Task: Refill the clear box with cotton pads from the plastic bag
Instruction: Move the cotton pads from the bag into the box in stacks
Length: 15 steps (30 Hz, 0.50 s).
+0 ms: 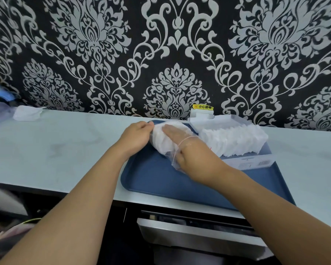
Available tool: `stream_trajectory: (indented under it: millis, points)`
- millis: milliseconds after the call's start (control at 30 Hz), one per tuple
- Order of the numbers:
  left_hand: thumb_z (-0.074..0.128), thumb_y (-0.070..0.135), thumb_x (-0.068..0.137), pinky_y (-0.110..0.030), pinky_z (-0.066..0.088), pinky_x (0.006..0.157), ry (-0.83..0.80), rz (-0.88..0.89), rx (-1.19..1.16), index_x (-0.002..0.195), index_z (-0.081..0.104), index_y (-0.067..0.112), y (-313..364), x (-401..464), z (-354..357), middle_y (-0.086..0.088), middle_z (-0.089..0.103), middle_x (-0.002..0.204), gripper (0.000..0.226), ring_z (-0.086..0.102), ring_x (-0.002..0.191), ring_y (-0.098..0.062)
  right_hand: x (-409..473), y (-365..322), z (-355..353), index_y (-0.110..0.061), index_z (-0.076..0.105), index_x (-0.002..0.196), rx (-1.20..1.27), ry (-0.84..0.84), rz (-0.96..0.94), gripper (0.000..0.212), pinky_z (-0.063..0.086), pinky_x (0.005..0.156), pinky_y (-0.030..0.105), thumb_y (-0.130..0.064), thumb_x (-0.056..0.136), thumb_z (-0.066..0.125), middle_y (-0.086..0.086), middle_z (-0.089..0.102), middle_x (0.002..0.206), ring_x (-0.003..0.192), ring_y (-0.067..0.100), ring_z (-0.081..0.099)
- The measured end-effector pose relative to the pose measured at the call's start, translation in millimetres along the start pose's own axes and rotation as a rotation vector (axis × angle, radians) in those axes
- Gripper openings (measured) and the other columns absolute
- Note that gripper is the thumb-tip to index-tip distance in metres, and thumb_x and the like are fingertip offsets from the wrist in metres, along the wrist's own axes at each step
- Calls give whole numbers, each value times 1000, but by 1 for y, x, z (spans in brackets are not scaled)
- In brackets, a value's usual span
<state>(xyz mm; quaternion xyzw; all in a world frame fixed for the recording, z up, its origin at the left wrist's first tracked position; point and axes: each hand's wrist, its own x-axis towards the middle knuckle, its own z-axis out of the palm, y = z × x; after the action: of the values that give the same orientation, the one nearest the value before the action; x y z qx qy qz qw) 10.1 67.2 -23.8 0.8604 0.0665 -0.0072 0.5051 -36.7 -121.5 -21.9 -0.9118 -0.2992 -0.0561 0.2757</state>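
landmark: flat blue plastic tray [161, 180] sat on the pale countertop [55, 150], near edge overhanging the counter lip.
bag: crumpled clear plastic bag [165, 139] with white cotton pads inside lay on the tray's far-left part, touching the tray floor.
box: clear rectangular plastic box [256, 163] sat on the tray's far-right part, just beside the bag; lid looked open toward the wall.
box fill: a row of white cotton pads [235, 140] stood on edge inside, already rising above the box rim; judged mostly full.
left hand: left hand [136, 137] was at the bag's left end over the tray's far-left corner, fingers curled and pinching the plastic.
right hand: right hand [182, 144] was pushed inside the bag through its mouth, seen through the film; fingers looked fairly straight over the pads; whether it held any pads, cannot tell.
step in hand: judged as drawing another batch of pads out of the bag.
how to do well: anchor the bag end with the left pinch so the film would not drag along; gather a small squared stack, not a loose clump; withdraw slowly through the mouth.
risk: pads could spill onto the tray; the crowded box could reject a thick stack.
off tray: white wall socket [202, 113] with a yellow warning sticker behind the tray; white crumpled wrapper [27, 112] well left of the tray.
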Motion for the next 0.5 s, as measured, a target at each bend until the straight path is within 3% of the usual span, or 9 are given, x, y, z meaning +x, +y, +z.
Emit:
stream_trajectory:
  millis: [133,200,333,433,500]
  points:
    - [52,38,100,-36,49,94,23,30,21,92,72,17,-3,3,1,-2,72,97,30,64,95,-22,6,8,-1,-6,47,145,-51,69,-3,51,34,114,37,-1,94,49,13,49,147,136,29,44]
    - [56,33,99,-38,51,93,15,42,26,86,74,17,-4,3,1,0,72,89,27,64,88,-21,9,9,-2,-5,54,137,-64,104,-4,47,43,105,44,1,91,51,13,55,138,126,31,51]
    - [63,28,96,-35,53,86,-14,24,-12,78,75,15,-5,3,2,1,69,75,25,60,74,-16,11,7,-7,-5,61,126,-35,144,-28,41,48,93,41,7,88,53,12,58,125,112,29,57]
    - [65,18,96,-23,52,71,8,-10,-55,73,72,13,-3,0,3,5,67,65,24,61,61,-10,10,7,-9,-7,65,119,-24,163,-31,34,50,88,40,3,87,61,10,61,118,106,27,59]
    - [63,10,95,-23,53,69,28,-31,-68,71,72,14,-3,1,4,9,68,62,26,63,56,-7,9,6,-8,-9,65,118,-16,149,-35,33,50,86,37,-1,86,65,8,64,114,101,25,60]
